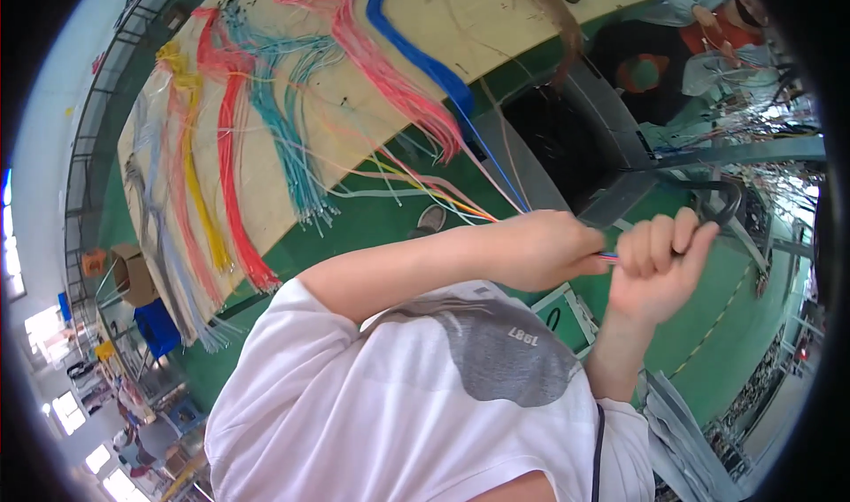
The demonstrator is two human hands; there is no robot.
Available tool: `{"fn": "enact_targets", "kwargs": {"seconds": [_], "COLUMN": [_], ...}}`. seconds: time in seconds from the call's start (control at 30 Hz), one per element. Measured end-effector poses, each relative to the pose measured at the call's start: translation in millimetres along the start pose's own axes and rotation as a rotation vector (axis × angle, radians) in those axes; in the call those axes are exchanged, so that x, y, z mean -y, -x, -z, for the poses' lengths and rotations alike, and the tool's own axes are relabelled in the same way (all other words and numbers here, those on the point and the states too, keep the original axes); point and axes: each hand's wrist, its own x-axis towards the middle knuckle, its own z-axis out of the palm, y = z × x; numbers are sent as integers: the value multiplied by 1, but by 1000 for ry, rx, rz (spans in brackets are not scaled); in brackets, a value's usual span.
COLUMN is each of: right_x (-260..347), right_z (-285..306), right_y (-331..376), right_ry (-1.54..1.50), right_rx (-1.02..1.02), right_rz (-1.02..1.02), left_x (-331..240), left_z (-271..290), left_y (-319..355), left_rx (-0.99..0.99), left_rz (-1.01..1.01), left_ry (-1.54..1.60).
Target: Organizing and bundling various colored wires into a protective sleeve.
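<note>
My left hand [551, 250] is closed around a bundle of thin coloured wires [482, 216], whose blue, pink, yellow, red and white strands trail back to the table. A short stretch of the bundle [608, 257] shows between my two hands. Close beside it, my right hand [660, 267] is also closed, with the fingers curled over the same bundle. Just beyond the right fingers is a dark loop [724, 203] of what looks like black tubing or cable; whether the hand grips it I cannot tell. The wire ends inside the right fist are hidden.
On the pale table [310, 95] lie long wire bunches: red [232, 166], teal [274, 126], yellow [197, 196], pink [381, 68] and blue [412, 42]. A dark open-topped bin [558, 135] stands past its edge. Another person [708, 24] sits at the upper right beside hanging wires [761, 121].
</note>
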Motion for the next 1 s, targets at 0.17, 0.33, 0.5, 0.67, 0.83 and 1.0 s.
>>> {"fn": "enact_targets", "kwargs": {"seconds": [0.17, 0.33, 0.5, 0.67, 0.83, 1.0], "right_x": [98, 196, 188, 90, 142, 81], "right_z": [14, -6, -10, -20, 22, -13], "right_y": [14, 63, 58, 34, 54, 29], "right_ry": [-129, -368, -213, -14, -392, -473], "right_rx": [133, 531, -58, -292, 13, 27], "right_rz": [161, 497, 658, 688, 352, 58], "left_x": [15, -98, -72, -70, -52, -53], "left_z": [12, -9, -2, 6, 7, 19], "left_y": [-3, -12, -20, -5, -7, 4], "left_rx": [213, 549, 330, 316, 221, 276], "left_rz": [14, -424, -341, -245, -192, -182], "left_ry": [61, 240, 271, 190, 285, 234]}}
